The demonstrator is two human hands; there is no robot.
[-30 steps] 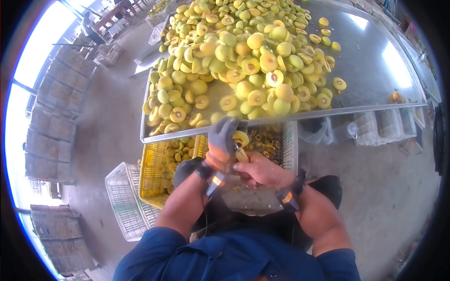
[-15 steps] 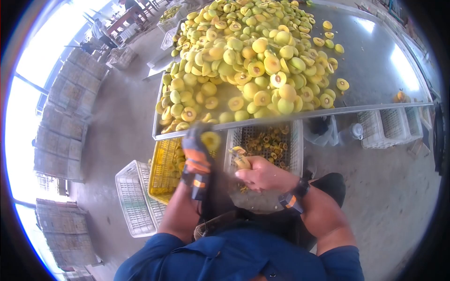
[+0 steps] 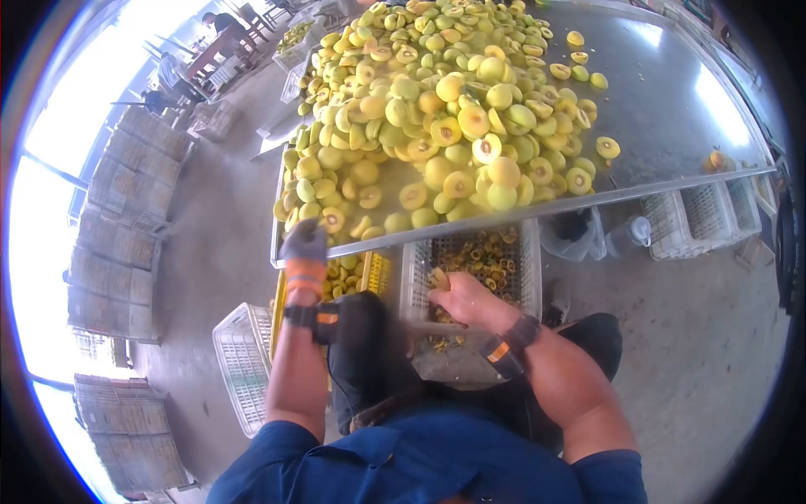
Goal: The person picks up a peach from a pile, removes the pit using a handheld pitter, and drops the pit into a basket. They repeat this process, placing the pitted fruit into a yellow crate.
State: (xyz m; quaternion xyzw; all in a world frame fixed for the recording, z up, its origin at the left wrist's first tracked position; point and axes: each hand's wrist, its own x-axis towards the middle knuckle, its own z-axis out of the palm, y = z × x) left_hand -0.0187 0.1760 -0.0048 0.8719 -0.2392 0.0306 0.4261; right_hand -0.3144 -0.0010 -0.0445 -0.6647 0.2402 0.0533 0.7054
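Note:
My left hand (image 3: 304,245), in a grey and orange glove, is at the near left edge of the metal table (image 3: 646,109), right by the heaped yellow-green fruit halves (image 3: 437,126), which look like peaches. Its fingers are smeared by motion, so whether they grip a half cannot be made out. Lower and to the right, my right hand (image 3: 472,300) is bare and closed around a wooden-handled tool (image 3: 438,279); the tool's working end is hard to see. That hand is over a white crate (image 3: 537,260) with brown pit scraps (image 3: 491,260) inside.
Left of my knees, a yellow crate (image 3: 376,273) holds more fruit halves, beside a white basket (image 3: 243,361). White crates (image 3: 701,214) and a plastic jug (image 3: 630,235) stand right under the table. Stacked crates (image 3: 117,269) line the left; a person (image 3: 222,21) sits far off.
My left hand has moved up and left to the fruit at the table edge; the fruit half seen beside it is gone from there. My right hand has turned, still holding the tool.

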